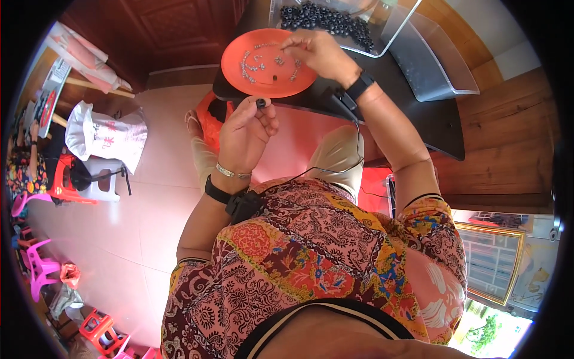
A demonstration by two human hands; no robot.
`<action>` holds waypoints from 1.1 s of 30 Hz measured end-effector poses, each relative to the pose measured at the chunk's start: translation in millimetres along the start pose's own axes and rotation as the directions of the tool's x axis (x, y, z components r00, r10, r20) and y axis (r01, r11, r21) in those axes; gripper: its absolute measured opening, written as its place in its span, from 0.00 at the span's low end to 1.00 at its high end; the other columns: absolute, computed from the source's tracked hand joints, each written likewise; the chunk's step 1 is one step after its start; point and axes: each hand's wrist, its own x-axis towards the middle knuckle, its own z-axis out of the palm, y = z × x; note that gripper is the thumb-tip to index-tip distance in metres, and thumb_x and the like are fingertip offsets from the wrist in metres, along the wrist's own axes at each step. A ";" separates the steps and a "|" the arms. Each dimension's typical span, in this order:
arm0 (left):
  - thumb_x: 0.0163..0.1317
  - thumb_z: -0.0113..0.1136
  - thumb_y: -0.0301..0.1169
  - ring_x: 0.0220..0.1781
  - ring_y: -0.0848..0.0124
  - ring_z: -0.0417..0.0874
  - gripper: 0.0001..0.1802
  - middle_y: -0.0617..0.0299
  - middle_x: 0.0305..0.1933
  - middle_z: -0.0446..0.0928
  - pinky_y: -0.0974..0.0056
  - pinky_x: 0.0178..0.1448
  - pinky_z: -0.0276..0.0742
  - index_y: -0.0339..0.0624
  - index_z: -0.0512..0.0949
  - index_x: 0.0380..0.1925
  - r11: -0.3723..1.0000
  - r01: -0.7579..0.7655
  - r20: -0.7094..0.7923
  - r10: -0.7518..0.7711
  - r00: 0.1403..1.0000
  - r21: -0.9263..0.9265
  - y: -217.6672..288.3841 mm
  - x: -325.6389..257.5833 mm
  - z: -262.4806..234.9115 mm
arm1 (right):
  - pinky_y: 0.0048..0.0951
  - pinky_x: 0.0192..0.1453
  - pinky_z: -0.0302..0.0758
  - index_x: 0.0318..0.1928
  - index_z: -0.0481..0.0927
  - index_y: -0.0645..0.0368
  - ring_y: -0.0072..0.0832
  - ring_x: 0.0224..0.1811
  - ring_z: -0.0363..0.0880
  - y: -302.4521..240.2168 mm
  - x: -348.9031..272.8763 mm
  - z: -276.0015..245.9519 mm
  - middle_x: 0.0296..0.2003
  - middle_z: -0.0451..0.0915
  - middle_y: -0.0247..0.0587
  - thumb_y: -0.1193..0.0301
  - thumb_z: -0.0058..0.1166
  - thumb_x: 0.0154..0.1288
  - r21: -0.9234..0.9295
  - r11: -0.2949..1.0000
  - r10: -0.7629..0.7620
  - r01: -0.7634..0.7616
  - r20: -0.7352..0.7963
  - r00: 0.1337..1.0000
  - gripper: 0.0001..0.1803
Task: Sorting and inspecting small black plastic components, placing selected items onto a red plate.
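Observation:
My left hand (248, 128) is raised just in front of the red plate (236, 75), pinching a small black cylindrical part (260, 103) between thumb and forefinger. Over the plate's right side, my right hand (321, 55) has its thumb and forefinger closed together. Anything between those fingertips is too small to make out. Small silvery metal pieces (245, 66) lie scattered in a rough ring on the plate, with a little cluster (279, 60) in the middle. One dark part (275, 78) rests nearer the plate's front edge.
Behind the plate, a clear bin (382, 52) holds many black parts (326, 21). A translucent grey bin (430, 66) stands to its right on the dark table (439, 128). A thin cable (323, 170) crosses my lap. At left are a white sack (107, 134) and another person's patterned clothing (27, 173).

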 end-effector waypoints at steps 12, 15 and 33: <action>0.66 0.45 0.36 0.34 0.63 0.75 0.11 0.57 0.34 0.74 0.63 0.40 0.69 0.39 0.71 0.34 1.000 0.016 -0.053 -0.017 0.998 -0.023 3.7 -5.9 -5.1 | 0.29 0.37 0.74 0.39 0.80 0.61 0.29 0.31 0.80 6.6 1.6 0.3 0.29 0.81 0.42 0.73 0.59 0.56 -0.600 0.782 0.068 0.171 0.354 0.933 0.10; 0.67 0.45 0.36 0.34 0.64 0.75 0.12 0.57 0.33 0.74 0.63 0.40 0.69 0.39 0.71 0.34 1.000 0.024 -0.069 -0.026 0.997 -0.017 3.9 -6.3 -4.3 | 0.27 0.38 0.74 0.40 0.80 0.61 0.27 0.31 0.79 6.3 0.7 1.5 0.28 0.80 0.42 0.73 0.59 0.57 -0.402 0.915 0.071 0.020 0.210 0.975 0.10; 0.67 0.47 0.36 0.35 0.64 0.76 0.12 0.57 0.33 0.75 0.63 0.40 0.70 0.38 0.73 0.36 0.995 0.103 -0.062 -0.103 0.993 -0.003 -0.3 -6.6 -2.7 | 0.36 0.38 0.75 0.35 0.82 0.59 0.42 0.34 0.79 11.3 -3.5 -6.4 0.32 0.81 0.44 0.68 0.58 0.54 -0.610 0.783 -0.026 0.120 0.160 0.987 0.09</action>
